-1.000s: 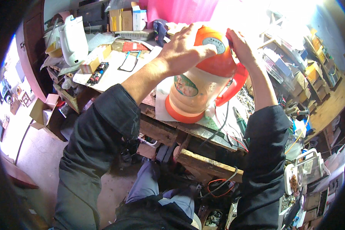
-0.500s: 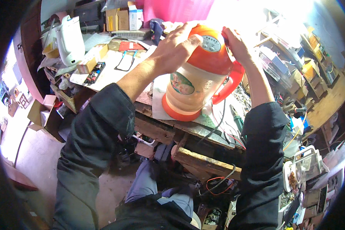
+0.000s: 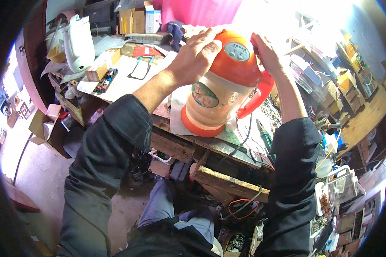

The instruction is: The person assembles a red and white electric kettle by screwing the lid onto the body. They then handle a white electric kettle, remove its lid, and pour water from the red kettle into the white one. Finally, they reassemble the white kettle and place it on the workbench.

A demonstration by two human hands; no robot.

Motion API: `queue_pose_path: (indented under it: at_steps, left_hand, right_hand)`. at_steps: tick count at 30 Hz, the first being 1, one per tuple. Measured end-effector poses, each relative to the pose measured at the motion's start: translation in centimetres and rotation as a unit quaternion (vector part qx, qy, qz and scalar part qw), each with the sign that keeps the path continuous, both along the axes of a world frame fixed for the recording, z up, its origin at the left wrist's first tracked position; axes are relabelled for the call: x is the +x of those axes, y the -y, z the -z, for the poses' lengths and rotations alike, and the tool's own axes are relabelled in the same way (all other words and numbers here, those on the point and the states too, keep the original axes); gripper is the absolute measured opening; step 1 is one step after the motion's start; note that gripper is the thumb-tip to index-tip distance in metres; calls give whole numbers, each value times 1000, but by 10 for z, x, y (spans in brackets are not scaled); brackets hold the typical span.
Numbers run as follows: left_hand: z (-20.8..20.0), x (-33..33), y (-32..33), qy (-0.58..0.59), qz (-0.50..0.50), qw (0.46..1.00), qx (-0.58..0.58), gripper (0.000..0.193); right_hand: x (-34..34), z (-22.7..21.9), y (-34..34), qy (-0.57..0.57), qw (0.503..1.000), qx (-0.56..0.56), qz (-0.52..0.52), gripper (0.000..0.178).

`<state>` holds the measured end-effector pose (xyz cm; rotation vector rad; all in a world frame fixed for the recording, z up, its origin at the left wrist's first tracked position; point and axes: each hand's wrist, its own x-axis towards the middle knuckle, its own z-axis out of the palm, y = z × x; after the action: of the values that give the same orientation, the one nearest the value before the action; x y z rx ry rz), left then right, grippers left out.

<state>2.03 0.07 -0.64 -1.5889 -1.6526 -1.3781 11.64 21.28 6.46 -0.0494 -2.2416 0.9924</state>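
Orange kettle gripped by 2 hands at upper centre

The orange kettle [image 3: 221,92] is stood on the desk [image 3: 188,143]; its lid is clasped by left hand [image 3: 197,53] fingers and right hand [image 3: 266,53] fingers, and remains unopened.

Two hands, left [image 3: 195,55] and right [image 3: 268,53], one orange appliance [image 3: 221,92], one white kettle [image 3: 79,43], one pair of pliers [image 3: 139,68] and three cardboard boxes [image 3: 139,20].

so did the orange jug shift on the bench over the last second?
Cannot tell. The orange jug sits between both hands on the white sheet as before; its small drift in frame matches the white kettle, so likely head motion.
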Motion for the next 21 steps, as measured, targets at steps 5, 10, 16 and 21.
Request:
queue_pose_path:
  at_steps: [5, 10, 16, 21]
  left_hand:
    - [-1, 5, 1, 53, 24, 998, -4, 52]
    - [-1, 4, 2, 44, 5, 999, -7, 53]
    - [0, 3, -1, 45, 9, 999, 0, 52]
    - [2, 2, -1, 48, 0, 999, 3, 52]
  right_hand:
    - [-3, 2, 1, -29, 1000, -4, 5, 42]
    - [2, -1, 5, -3, 1000, 10, 19, 43]
    - [-3, 1, -4, -7, 1000, 18, 20, 43]
    - [-2, 1, 3, 0, 1000, 3, 14, 40]
